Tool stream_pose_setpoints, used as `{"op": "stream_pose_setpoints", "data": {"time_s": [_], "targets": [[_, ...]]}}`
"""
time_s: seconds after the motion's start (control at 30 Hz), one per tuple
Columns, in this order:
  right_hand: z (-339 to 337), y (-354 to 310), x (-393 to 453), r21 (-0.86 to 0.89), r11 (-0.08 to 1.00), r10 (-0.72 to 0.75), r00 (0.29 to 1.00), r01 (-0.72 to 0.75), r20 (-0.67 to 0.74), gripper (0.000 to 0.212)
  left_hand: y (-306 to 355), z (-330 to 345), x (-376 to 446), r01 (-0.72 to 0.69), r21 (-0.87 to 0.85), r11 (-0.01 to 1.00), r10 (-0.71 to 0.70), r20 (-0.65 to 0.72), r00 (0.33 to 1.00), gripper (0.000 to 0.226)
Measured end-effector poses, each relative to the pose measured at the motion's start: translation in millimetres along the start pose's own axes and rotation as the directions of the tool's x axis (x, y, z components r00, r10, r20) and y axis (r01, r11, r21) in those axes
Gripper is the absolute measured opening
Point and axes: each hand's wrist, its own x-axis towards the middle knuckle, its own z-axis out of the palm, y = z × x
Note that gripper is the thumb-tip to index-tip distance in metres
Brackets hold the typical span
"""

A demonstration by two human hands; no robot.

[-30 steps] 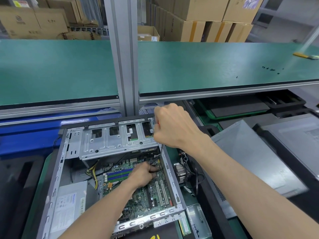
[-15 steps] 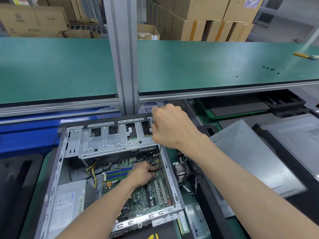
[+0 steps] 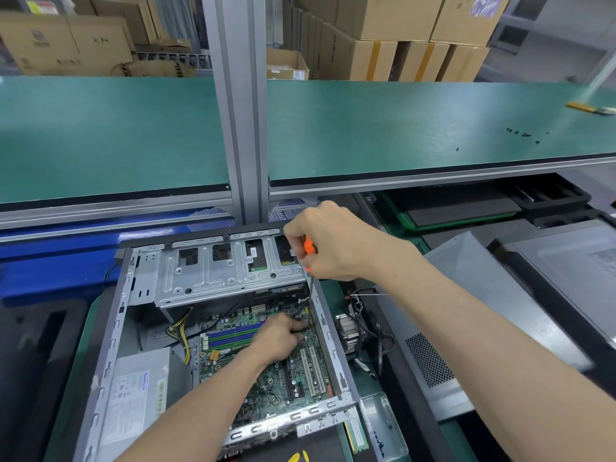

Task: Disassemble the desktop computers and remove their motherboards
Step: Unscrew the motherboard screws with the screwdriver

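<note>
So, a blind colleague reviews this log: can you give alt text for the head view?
The right hand holds an orange screwdriver tip-down into an open computer case, while the left hand rests on the green motherboard near the tip. A green shelf runs above.

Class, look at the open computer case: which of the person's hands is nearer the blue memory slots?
Left. The left hand rests on the motherboard beside the blue memory slots; the right hand holds a screwdriver higher up.

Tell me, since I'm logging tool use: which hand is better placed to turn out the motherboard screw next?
Right. The right hand grips the orange screwdriver, its shaft reaching down to the motherboard. The left hand rests on the board beside the tip, holding no tool.
</note>
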Motion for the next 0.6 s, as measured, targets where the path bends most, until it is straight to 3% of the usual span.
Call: {"op": "stream_pose_setpoints", "data": {"time_s": [0.07, 0.13, 0.23, 0.37, 0.5, 0.6], "targets": [[-4.4, 3.4, -1.2, 0.024, 1.000, 0.001, 0.998, -0.003, 0.057, 0.020, 0.6, 0.2, -0.6, 0.002, 0.015, 1.000, -0.002, 0.000, 1.000, 0.041], [-2.0, 0.9, 0.1, -0.028, 0.999, 0.024, 0.999, -0.023, 0.029, 0.012, 0.9, 0.3, -0.8, 0.014, 0.026, 1.000, -0.013, -0.003, 1.000, 0.041], [4.7, -8.0, 4.4, -0.152, 0.983, 0.091, 0.992, -0.103, -0.084, 0.039, 0.8, 1.5, -0.5, 0.036, 0.033, 0.999, -0.036, -0.011, 0.999, 0.041], [2.5, -15.7, 7.3, -0.166, 0.986, 0.002, 1.000, 0.003, 0.029, 0.010, 0.1, 3.1, 0.1, 0.045, 0.047, 0.998, -0.044, -0.018, 0.999, 0.042], [-10.2, -13.2, 1.4, -0.078, 0.994, -0.066, 0.987, 0.078, 0.148, 0.026, -1.6, 3.7, 2.2, 0.032, 0.056, 0.998, -0.031, -0.022, 0.999, 0.042], [-6.2, -8.9, -5.0, -0.066, 0.996, -0.051, 0.995, 0.057, 0.082, 0.019, -1.4, 4.2, 3.4, 0.029, 0.062, 0.998, -0.028, -0.019, 0.999, 0.041]]}}
